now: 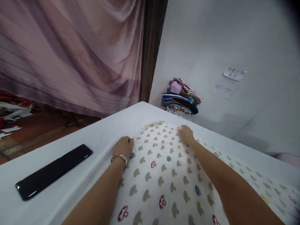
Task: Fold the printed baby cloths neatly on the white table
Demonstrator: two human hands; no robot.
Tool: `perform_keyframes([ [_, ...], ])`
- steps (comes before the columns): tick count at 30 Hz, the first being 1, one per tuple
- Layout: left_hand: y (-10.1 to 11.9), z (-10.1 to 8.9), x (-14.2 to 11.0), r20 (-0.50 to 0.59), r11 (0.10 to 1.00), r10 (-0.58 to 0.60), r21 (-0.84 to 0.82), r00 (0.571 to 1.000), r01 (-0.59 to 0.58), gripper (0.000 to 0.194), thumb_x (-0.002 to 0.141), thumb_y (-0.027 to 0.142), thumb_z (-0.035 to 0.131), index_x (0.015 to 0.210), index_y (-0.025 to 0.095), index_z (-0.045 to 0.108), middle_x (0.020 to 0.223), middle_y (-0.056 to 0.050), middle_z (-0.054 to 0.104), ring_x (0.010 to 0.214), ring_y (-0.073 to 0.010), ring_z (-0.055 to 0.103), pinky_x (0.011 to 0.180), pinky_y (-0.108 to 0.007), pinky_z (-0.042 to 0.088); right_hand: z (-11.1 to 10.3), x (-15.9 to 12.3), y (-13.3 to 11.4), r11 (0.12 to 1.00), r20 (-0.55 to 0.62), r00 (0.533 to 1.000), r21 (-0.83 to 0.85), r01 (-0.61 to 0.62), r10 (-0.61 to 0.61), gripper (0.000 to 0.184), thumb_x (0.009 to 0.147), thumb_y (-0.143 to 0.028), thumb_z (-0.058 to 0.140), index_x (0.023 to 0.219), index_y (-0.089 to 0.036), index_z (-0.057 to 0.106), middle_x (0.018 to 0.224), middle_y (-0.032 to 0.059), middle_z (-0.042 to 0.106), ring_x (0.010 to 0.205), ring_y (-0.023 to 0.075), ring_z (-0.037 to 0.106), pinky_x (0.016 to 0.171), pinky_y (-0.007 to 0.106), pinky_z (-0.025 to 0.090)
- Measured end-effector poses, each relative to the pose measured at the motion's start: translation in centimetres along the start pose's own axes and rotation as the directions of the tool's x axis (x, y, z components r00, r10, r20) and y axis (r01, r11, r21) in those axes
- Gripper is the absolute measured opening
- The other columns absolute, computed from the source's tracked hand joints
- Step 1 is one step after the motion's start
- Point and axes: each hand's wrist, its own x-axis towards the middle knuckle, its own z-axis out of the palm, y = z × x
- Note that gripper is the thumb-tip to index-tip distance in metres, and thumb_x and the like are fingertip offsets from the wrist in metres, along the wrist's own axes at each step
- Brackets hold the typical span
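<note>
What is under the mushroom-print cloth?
White table shows around the far edge of the mushroom-print cloth; anything directly underneath is covered, so I cannot see it.

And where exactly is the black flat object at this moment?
In the head view, the black flat object lies at the lower left on the white table, to the left of the left hand and the patterned cloth.

This looks like a small textile workshop: mushroom-print cloth (161, 153) covers part of a broad white worktop (124, 122), folded fabrics (180, 98) stand stacked by the wall (194, 34), handwritten notes (223, 89), one reading "45-50", hang there, and scraps (17, 114) lie beyond a pink curtain (89, 53).
</note>
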Motion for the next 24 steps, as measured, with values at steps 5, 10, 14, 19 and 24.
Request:
perform_keyframes([
  [5,0.0,0.0,-0.1,-0.007,1.0,0.01,0.004,1.0,-0.01,0.032,0.085,0.038,0.033,0.087,0.02,0.06,0.097,-0.008,0.061,0.087,-0.0225,0.058,0.069,-0.031,0.043,1.7,-3.6,-3.8,0.952,0.141,0.942,0.09,0.293,-0.304,0.056,0.09,-0.05,0.029,0.138,-0.021,0.027,0.145,0.0032,0.018,0.132,0.0212,0.012,0.105,0.039,0.013],
  [10,0.1,-0.3,-0.3,0.004,1.0,0.016,0.001,1.0,-0.016,0.032,0.085,0.037,0.033,0.088,0.02,0.059,0.099,-0.008,0.061,0.088,-0.0218,0.058,0.071,-0.031,0.043,1.3,-4.4,-6.3,0.961,0.262,0.925,0.098,0.259,-0.276,0.062,0.09,-0.054,0.021,0.141,-0.018,0.02,0.146,0.0064,0.009,0.133,0.0234,0.005,0.104,0.046,0.006],
  [14,0.1,-0.3,-0.2,0.008,1.0,0.014,-0.004,1.0,-0.014,0.032,0.085,0.036,0.032,0.088,0.02,0.059,0.099,-0.008,0.06,0.089,-0.0222,0.058,0.071,-0.032,0.043,1.0,-5.8,-8.4,0.931,0.252,0.899,0.161,0.326,-0.358,0.066,0.088,-0.059,0.019,0.142,-0.02,0.017,0.147,0.0056,0.005,0.133,0.0239,0.0,0.104,0.046,0.004],
  [19,0.0,0.0,-0.1,0.001,1.0,0.0,-0.023,1.0,0.0,0.032,0.085,0.038,0.033,0.087,0.02,0.059,0.099,-0.008,0.061,0.087,-0.0224,0.059,0.069,-0.032,0.043,1.4,-6.3,-10.4,0.906,0.271,0.865,0.169,0.389,-0.422,0.07,0.087,-0.061,0.021,0.141,-0.017,0.017,0.146,0.0073,0.005,0.133,0.023,0.0,0.104,0.048,0.002],
  [24,0.0,-0.1,-0.2,0.007,1.0,0.012,-0.023,1.0,-0.012,0.032,0.085,0.037,0.033,0.088,0.02,0.06,0.1,-0.008,0.061,0.089,-0.0215,0.059,0.07,-0.03,0.043,1.7,-3.9,-12.6,0.922,0.238,0.894,0.174,0.346,-0.38,0.072,0.087,-0.062,0.02,0.14,-0.015,0.022,0.146,0.0092,0.007,0.133,0.0244,0.001,0.104,0.045,0.002],
])
